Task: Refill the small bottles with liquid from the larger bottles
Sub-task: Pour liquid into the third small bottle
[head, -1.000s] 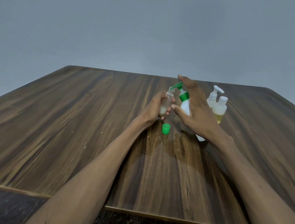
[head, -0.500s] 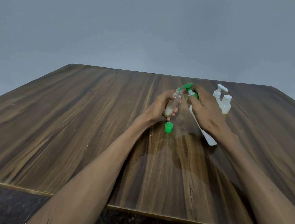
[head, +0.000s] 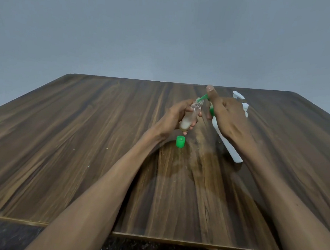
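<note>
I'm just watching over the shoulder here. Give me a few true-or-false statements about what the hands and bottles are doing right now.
1. The left hand holds the small clear bottle. True.
2. The green cap is screwed onto the small bottle. False: it lies on the table, below that bottle.
3. The right hand holds the white bottle with the green pump, tilted. True.
4. The small bottle is full to the top. False: liquid shows only near its bottom.

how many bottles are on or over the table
4: a small clear bottle in the left hand, a white pump bottle in the right hand, and two more partly hidden behind it.
</note>
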